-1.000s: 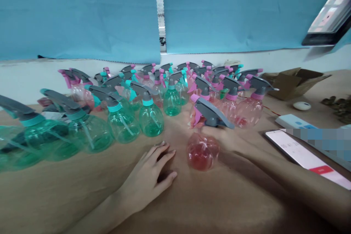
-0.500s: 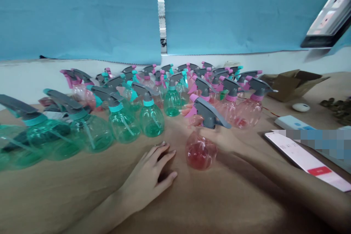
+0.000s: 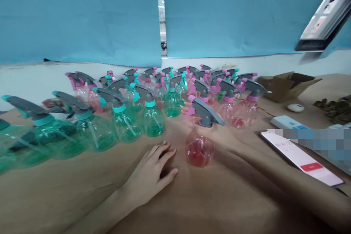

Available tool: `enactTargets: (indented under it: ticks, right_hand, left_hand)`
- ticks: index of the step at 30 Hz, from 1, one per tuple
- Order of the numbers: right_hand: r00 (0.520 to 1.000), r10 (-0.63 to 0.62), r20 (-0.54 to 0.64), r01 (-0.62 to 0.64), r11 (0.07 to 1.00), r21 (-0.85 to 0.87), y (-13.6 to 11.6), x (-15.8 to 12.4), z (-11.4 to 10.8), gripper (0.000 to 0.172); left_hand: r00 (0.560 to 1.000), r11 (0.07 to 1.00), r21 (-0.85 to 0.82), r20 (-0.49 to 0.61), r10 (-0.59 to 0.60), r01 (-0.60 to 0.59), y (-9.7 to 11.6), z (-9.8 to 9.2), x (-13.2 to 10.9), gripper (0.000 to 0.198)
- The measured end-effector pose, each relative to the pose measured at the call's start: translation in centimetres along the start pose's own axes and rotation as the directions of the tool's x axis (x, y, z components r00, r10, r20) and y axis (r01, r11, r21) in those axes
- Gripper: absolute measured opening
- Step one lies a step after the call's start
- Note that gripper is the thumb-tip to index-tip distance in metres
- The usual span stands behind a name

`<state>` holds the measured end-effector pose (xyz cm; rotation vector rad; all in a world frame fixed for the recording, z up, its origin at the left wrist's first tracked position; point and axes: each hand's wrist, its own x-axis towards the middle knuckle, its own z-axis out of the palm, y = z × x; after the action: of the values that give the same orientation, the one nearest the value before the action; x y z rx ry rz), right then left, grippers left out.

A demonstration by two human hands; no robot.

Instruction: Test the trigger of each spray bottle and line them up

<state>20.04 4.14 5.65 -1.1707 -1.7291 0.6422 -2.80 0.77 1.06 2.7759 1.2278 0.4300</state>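
On the brown tabletop [image 3: 175, 204], a round pink spray bottle [image 3: 200, 150] with a grey and pink trigger head stands upright in front of me. My right hand [image 3: 211, 131] reaches behind its neck, partly hidden by it. Stretched fingertips show left of the pink nozzle; no thumb shows on the near side, and I cannot tell whether the hand touches the bottle. My left hand [image 3: 150, 172] rests on the table left of this bottle, apart from it, fingers spread and holding nothing. A green spray bottle [image 3: 153, 120] is beyond the left fingertips.
Several green bottles [image 3: 95, 133] line the left. More pink bottles [image 3: 245, 113] and mixed ones crowd the back, below a blue cloth [image 3: 82, 14]. Rightward lie a phone [image 3: 301, 157], a white power strip [image 3: 287, 122], a white mouse-like object [image 3: 295, 107] and an open cardboard box [image 3: 285, 86].
The view has shifted slightly, so things on the right appear a little further left and those on the left a little further right. Both hands and the near pink spray bottle keep nearly the same places.
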Motion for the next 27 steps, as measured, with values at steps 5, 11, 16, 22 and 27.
enactTargets:
  ticks: [5,11,16,22,27]
  right_hand:
    - [0.999,-0.014,0.029,0.016,0.998,-0.055,-1.5,-0.6,-0.8,0.022]
    - [0.997,-0.025,0.075,0.041,0.975,-0.218,-3.0,-2.0,-2.6,0.046]
    - [1.000,0.016,0.013,-0.009,0.889,-0.457,-2.8,-3.9,-3.1,0.051]
    - [1.000,0.007,0.008,-0.002,0.868,-0.497,-2.0,-3.2,-1.9,0.051]
    - [0.995,-0.064,0.071,0.088,0.903,-0.420,-1.0,-0.1,0.0,0.055]
  left_hand:
    - [1.000,1.000,0.003,-0.002,-0.002,0.002,0.2,-0.1,0.1,0.040]
    - [1.000,1.000,0.011,-0.017,0.011,-0.011,0.1,0.0,0.1,0.040]
    - [1.000,1.000,0.001,-0.023,0.020,-0.020,0.1,0.0,0.2,0.040]
    - [0.988,0.997,-0.073,-0.143,-0.049,0.039,0.4,-0.1,0.0,0.028]
    - [0.968,0.988,-0.127,-0.223,-0.111,0.085,0.6,-0.2,-0.4,0.024]
